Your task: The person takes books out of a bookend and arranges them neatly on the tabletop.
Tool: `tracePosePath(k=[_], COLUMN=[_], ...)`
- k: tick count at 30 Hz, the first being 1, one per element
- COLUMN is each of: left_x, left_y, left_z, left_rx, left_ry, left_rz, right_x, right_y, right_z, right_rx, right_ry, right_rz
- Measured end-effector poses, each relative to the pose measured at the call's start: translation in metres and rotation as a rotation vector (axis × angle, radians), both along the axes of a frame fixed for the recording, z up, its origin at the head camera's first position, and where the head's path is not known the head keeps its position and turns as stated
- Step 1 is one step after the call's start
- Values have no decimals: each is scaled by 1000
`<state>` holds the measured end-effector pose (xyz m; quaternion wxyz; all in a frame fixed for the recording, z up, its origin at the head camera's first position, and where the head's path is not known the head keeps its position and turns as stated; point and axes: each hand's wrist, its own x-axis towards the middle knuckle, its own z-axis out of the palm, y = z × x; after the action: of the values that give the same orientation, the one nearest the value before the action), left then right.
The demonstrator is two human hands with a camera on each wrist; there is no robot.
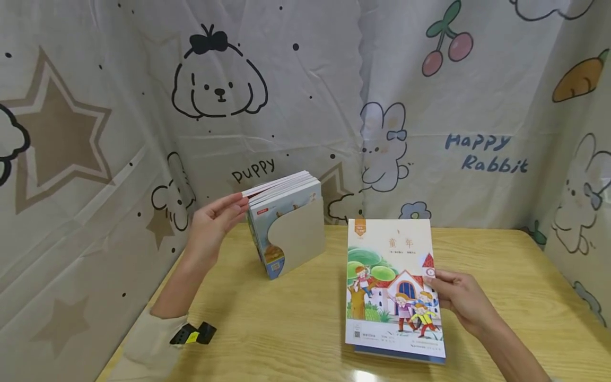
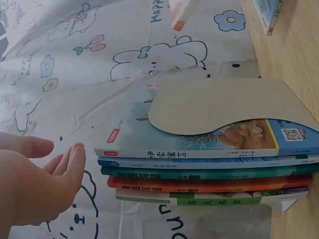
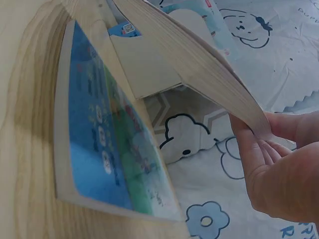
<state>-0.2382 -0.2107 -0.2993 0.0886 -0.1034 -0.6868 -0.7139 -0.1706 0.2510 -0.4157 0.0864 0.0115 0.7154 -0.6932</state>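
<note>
My right hand (image 1: 460,300) pinches the right edge of a paperback book (image 1: 391,286) with a cream cover showing children and a house. In the right wrist view, that book (image 3: 199,64) is tilted above the table, its page edges showing. Below it lies a second book (image 3: 114,139) with a blue and green cover, mostly hidden in the head view. My left hand (image 1: 212,225) is beside the upper left corner of several upright books (image 2: 199,149) in a beige holder (image 1: 300,233). In the left wrist view, its fingers are loosely bent and apart from the spines.
A light wood-grain table (image 1: 267,329) carries the holder at back left and the loose books at right. A white printed curtain (image 1: 305,95) hangs behind the table and along both sides. A black strap (image 1: 193,334) sits on the left sleeve.
</note>
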Motion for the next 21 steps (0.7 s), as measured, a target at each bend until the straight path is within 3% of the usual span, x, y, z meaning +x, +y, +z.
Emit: tracePosePath(k=[12, 21], left_x=[8, 9], left_y=[-1, 1], left_z=[-3, 0], left_rx=[-50, -38], left_ry=[11, 13], left_rz=[-39, -68], right_x=[-1, -2], right_y=[21, 25], right_z=[-23, -34], right_rx=[16, 24], right_ry=[-111, -158], right_rz=[1, -16])
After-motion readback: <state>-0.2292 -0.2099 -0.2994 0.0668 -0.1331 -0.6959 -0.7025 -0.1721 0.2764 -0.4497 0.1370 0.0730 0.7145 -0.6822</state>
